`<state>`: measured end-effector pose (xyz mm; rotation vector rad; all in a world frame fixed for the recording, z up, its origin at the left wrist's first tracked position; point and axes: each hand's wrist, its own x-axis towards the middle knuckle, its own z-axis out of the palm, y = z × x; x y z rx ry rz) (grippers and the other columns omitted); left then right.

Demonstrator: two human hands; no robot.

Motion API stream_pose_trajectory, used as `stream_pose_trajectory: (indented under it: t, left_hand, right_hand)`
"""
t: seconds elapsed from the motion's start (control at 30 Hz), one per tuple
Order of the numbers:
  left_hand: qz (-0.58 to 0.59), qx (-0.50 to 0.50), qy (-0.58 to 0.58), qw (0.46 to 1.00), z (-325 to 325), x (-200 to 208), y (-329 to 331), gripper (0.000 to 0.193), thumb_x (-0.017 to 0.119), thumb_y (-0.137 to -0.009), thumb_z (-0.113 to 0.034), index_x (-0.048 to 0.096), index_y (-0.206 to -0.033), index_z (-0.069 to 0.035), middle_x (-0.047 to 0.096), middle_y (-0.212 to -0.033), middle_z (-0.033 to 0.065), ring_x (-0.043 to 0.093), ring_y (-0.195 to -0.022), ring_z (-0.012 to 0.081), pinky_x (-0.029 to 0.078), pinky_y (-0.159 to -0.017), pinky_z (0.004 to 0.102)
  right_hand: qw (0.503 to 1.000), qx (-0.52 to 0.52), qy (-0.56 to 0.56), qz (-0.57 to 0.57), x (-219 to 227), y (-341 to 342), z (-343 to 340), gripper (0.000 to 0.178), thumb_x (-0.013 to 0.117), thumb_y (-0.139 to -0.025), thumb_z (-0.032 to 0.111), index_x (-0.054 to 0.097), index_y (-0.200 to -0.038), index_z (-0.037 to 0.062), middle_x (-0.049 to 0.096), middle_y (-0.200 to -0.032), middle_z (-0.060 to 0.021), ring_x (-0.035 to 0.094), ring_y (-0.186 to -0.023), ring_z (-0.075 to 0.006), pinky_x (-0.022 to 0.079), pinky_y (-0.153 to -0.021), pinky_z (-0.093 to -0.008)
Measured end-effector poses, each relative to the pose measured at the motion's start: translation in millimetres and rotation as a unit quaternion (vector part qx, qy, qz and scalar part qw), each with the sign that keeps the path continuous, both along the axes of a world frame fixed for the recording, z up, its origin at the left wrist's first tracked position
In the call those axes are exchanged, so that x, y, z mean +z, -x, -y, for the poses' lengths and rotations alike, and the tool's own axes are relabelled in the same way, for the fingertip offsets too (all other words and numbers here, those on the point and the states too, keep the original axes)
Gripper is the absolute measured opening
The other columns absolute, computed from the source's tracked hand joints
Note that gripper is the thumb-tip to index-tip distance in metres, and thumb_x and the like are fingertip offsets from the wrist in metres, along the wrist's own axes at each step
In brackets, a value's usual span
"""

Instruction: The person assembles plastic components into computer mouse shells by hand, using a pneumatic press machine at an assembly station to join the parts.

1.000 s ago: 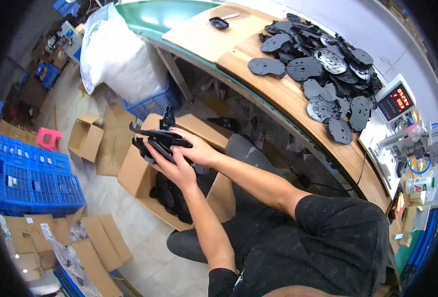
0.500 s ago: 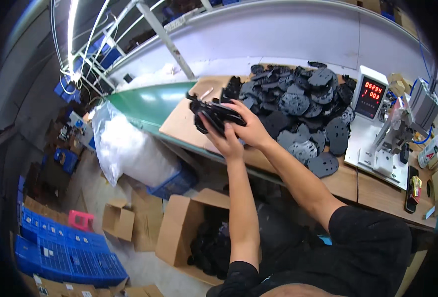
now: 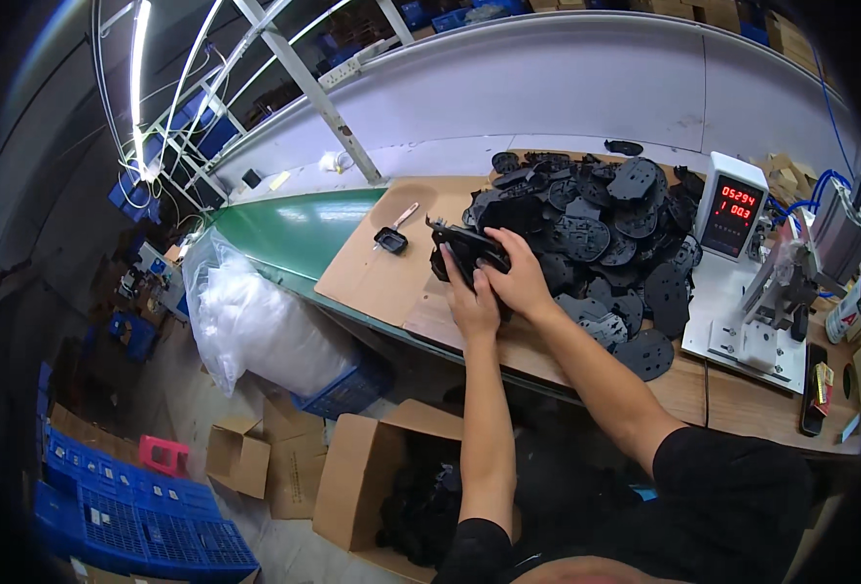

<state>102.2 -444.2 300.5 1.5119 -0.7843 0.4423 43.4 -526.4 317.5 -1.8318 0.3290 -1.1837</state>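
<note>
In the head view, both my hands are together near the middle of the frame, closed around a bundle of black plastic parts that I hold up in front of the counter. My left hand grips from below, its fingers stretched along the near side of the bundle, barely spread, with the thumb up close to my other hand. My right hand is bent over the right end, fingers curled against the black plastic; I cannot tell how many pieces are between my palms, as my fingers cover much of them. Just right of the bundle, a heap of flat black plates spreads over the counter. Left of my hands, a cardboard sheet carries a small black piece with a pale handle. At the right of the frame stand a box with a lit red display and a metal press on a white base. At the lower middle, an open carton holds more dark parts, beside my left forearm.
</note>
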Motion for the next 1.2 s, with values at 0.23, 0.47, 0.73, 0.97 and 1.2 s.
stream_pose_trajectory:
  t: [0.23, 0.47, 0.73, 0.97, 1.2]
  left_hand:
    - [0.030, 0.075, -0.163, 0.983, -16.7, -13.8, -17.2, 0.073, 0.069, -0.086, -0.028, 0.038, -0.149, -0.010, 0.044, -0.136, 0.0380, 0.046, -0.124, 0.0527, 0.043, -0.100, 0.0520]
    - [0.087, 0.110, -0.041, 0.989, -20.7, -15.9, -11.5, 0.079, 0.077, -0.080, -0.022, 0.039, -0.147, -0.007, 0.027, -0.151, 0.0302, 0.035, -0.138, 0.0467, 0.035, -0.110, 0.0508]
    - [0.042, 0.079, -0.172, 0.981, -27.0, -19.2, -14.0, 0.076, 0.073, -0.083, -0.033, 0.040, -0.147, -0.008, 0.046, -0.139, 0.0293, 0.049, -0.125, 0.0450, 0.040, -0.105, 0.0489]
    - [0.082, 0.037, -0.150, 0.985, -46.4, -18.0, -19.9, 0.068, 0.072, -0.083, -0.036, 0.049, -0.140, -0.007, 0.051, -0.135, 0.0264, 0.052, -0.121, 0.0437, 0.042, -0.103, 0.0480]
    - [0.059, 0.038, -0.067, 0.995, -49.3, -21.1, -24.9, 0.034, 0.061, -0.091, -0.023, 0.064, -0.117, -0.001, 0.062, -0.120, 0.0216, 0.060, -0.111, 0.0395, 0.047, -0.097, 0.0442]
  right_hand:
    - [0.993, -0.079, 0.064, -0.061, -13.2, -1.7, 7.3, 0.062, 0.073, -0.080, 0.028, 0.053, -0.135, 0.0091, 0.047, -0.142, -0.0218, 0.049, -0.125, -0.0413, 0.041, -0.106, -0.0437]
    - [0.959, -0.176, 0.135, -0.175, -3.8, 9.2, -2.9, 0.065, 0.076, -0.076, 0.034, 0.056, -0.134, 0.0133, 0.047, -0.145, -0.0158, 0.046, -0.124, -0.0362, 0.035, -0.105, -0.0473]
    - [0.962, -0.118, 0.187, -0.159, -17.3, 4.1, -2.9, 0.054, 0.072, -0.078, 0.026, 0.060, -0.129, 0.0118, 0.051, -0.141, -0.0146, 0.046, -0.128, -0.0330, 0.034, -0.105, -0.0478]
    - [0.965, -0.094, 0.176, -0.170, -15.5, 4.5, -6.4, 0.052, 0.070, -0.079, 0.023, 0.059, -0.129, 0.0101, 0.054, -0.138, -0.0155, 0.050, -0.126, -0.0334, 0.035, -0.105, -0.0472]
    - [0.964, -0.092, 0.185, -0.169, -18.7, 4.9, -9.3, 0.052, 0.070, -0.080, 0.023, 0.059, -0.129, 0.0100, 0.054, -0.138, -0.0157, 0.051, -0.125, -0.0339, 0.037, -0.104, -0.0469]
